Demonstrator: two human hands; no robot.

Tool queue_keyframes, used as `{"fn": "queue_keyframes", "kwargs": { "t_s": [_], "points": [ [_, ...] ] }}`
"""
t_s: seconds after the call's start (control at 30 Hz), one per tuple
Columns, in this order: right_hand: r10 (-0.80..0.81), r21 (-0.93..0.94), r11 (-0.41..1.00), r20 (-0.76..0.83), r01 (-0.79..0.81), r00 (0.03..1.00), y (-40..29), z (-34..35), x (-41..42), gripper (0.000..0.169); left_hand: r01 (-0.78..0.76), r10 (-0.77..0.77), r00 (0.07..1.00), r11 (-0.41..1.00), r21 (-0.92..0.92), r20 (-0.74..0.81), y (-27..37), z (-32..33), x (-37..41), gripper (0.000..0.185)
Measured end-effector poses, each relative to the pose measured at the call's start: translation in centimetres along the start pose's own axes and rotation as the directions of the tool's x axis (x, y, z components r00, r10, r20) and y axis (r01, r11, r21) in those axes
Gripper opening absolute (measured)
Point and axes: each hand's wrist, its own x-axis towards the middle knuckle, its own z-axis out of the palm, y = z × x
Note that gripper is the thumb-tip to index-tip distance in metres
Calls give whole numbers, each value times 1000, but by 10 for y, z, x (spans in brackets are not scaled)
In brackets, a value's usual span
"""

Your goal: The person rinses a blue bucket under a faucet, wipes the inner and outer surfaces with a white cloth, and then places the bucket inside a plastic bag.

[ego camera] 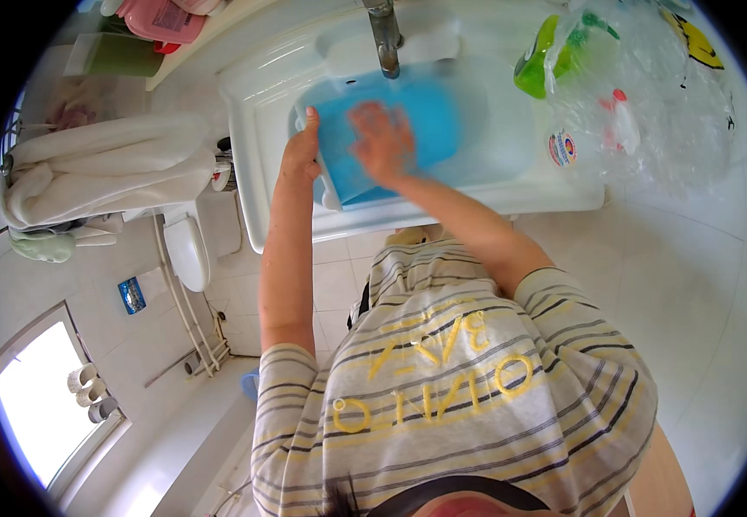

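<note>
My left hand (302, 152) grips the white edge of a blue plastic piece (435, 126), possibly a bin or a tray, with the thumb lying along that edge. It is tilted inside the white washbasin (541, 194), and its far side is blurred. Over the blue surface my right hand (383, 142) is smeared by motion, its fingers apart and no object visible in it. Whether the palm presses on the plastic cannot be told. Just beyond the blue piece, a metal faucet (386, 45) points down into the basin.
Right of the basin lie a green bottle (532, 68) and clear plastic wrapping (658, 129) with a red-capped bottle (622, 119) under it. At left, a white towel (108, 168) hangs near a toilet (187, 252). A shelf (205, 39) with pink containers (160, 19) juts in above.
</note>
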Motion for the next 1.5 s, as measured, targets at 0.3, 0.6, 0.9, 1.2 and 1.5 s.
{"fn": "queue_keyframes", "kwargs": {
  "t_s": [0.3, 0.6, 0.9, 1.2, 1.5],
  "points": [
    [372, -235, 863, -303, -447, 877, 161, 41, -13, 22, -62, 52, 993, 994, 95, 102, -27, -8, -11, 73],
    [410, -173, 876, -223, -450, 884, 51, 1, -14, 38, -211, 256, 964, 900, 382, -69, -17, -2, -66, 50],
    [908, 492, 414, -167, -766, 384, 113, 37, -40, 49, -60, 67, 996, 992, 113, -60, 25, 10, -51, 56],
    [274, 265, -883, 961, -388, 33, -41, 3, -11, 64, -430, 541, 840, 709, 558, -39, -22, 18, -68, 26],
    [359, 284, -793, 933, -540, -35, -11, -3, -15, 63, -301, 559, 747, -199, 933, 360, -22, -12, -120, 18]
  ]
}}
